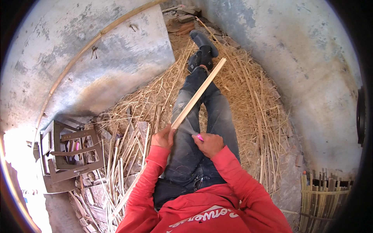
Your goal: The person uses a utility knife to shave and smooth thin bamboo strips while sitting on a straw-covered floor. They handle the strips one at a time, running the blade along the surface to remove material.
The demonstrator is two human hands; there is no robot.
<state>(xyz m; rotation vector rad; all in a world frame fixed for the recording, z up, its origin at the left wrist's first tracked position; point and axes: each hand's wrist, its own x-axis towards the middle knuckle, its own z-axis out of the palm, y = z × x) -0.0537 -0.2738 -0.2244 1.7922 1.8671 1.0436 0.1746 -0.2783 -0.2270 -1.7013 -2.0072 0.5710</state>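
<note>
My left hand [163,138] is closed around a pale, flat bamboo strip [200,92], which slants up and away to the right across my legs. In my right hand [210,144] is a knife [199,137] with a pink handle. Its grey blade points left, up against the strip or very close to it, near my left fingers. Beside my left sleeve another pale length [127,195] comes out; I cannot tell if it is the same strip. Both hands are above my dark trousers [186,155].
Shavings and thin strips [252,101] cover the floor around my outstretched legs. To the left lies a dark wooden frame [77,155] among split pieces. A slatted bamboo basket [324,198] stands at the lower right. Weathered walls [307,70] rise on both sides; a long pole [74,60] leans on the left.
</note>
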